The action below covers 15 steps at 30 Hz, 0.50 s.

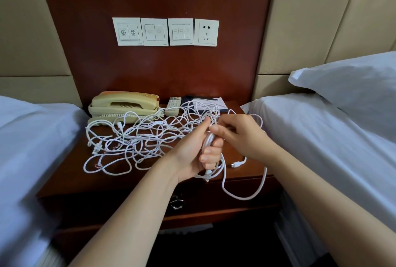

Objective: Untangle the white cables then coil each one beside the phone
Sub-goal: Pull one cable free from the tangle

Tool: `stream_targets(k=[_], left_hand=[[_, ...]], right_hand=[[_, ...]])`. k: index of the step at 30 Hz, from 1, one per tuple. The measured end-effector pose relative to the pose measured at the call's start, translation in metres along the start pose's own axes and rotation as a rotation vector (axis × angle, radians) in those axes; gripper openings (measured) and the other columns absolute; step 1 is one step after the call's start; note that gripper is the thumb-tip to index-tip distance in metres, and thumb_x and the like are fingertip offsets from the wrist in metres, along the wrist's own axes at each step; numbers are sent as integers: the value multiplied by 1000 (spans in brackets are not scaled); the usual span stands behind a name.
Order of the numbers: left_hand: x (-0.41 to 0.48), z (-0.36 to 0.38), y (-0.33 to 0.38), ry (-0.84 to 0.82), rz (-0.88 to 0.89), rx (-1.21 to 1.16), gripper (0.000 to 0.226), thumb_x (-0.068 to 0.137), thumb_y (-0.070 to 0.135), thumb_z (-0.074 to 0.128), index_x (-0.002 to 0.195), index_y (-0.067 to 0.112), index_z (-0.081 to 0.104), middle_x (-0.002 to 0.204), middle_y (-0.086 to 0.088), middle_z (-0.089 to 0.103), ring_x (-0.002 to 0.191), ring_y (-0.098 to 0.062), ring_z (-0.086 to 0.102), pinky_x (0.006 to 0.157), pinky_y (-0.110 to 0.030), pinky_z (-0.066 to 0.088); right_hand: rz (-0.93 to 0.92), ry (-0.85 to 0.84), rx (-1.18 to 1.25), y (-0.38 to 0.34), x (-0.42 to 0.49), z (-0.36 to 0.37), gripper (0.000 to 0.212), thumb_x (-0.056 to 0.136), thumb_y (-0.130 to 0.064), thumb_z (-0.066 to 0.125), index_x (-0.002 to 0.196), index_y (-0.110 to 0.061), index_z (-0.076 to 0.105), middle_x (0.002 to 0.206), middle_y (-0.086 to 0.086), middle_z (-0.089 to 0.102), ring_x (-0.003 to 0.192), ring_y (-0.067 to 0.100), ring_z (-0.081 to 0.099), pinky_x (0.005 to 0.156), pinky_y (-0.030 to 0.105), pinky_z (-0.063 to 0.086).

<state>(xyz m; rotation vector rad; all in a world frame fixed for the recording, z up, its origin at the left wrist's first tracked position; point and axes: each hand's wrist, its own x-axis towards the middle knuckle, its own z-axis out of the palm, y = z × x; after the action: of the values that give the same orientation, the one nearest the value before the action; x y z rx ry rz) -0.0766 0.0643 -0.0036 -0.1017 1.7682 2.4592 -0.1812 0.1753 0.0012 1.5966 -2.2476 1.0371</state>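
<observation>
Coiling step: left hand (pixel 196 151) grips cable bundle (pixel 209 144), right hand (pixel 237 132) pinches strand; next, feed slack from tangle (pixel 139 138)

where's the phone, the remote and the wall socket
phone (pixel 120 102), head view, on the middle of the handset
remote (pixel 173 106), head view, on its button face
wall socket (pixel 206 32), head view, on the centre of the white plate
</observation>
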Motion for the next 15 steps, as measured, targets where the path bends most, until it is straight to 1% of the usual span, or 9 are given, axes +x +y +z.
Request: stream_targets(k=[2,5,8,10,13,15], left_hand=[[-1,-2,1,-15,19,9,57,95,57,25,59,15,37,40,9,25,31,-3,22,34,-17,24],[-6,-6,4,-57,56,48,47,90,48,40,56,17,38,41,10,24,32,-2,22,35,-15,25],[-9,-9,6,-83,34,102,44,95,38,39,57,16,35,42,9,24,32,-1,22,35,-15,26],[-8,-10,5,-75,32,113,46,98,36,34,56,16,34,41,9,24,32,-2,21,35,-15,26],[-9,-15,8,-48,74,74,48,98,35,33,53,17,34,41,10,23,31,-2,20,34,-15,26],[-12,-21,12,-17,110,-1,46,94,35,37,51,18,35,40,9,22,30,-1,20,32,-15,25]], right_hand=[[14,-2,57,0,2,1,43,89,-41,54,59,-10,47,51,-7,37,51,8,34,49,20,26],[63,24,100,9,3,-4,47,91,-36,54,57,-5,43,51,-4,29,50,9,27,48,20,22],[110,-4,146,16,2,-11,53,84,-46,54,55,-5,38,51,-5,24,50,8,22,47,20,19],[170,-43,214,17,4,-15,53,81,-47,56,54,-7,35,51,-3,23,47,7,20,45,18,18],[350,-90,481,28,3,-23,45,84,-38,58,57,-14,31,52,0,20,41,6,18,39,17,18],[449,-79,678,39,-1,-32,41,78,-39,60,56,-18,32,52,-2,20,40,7,17,36,17,19]])
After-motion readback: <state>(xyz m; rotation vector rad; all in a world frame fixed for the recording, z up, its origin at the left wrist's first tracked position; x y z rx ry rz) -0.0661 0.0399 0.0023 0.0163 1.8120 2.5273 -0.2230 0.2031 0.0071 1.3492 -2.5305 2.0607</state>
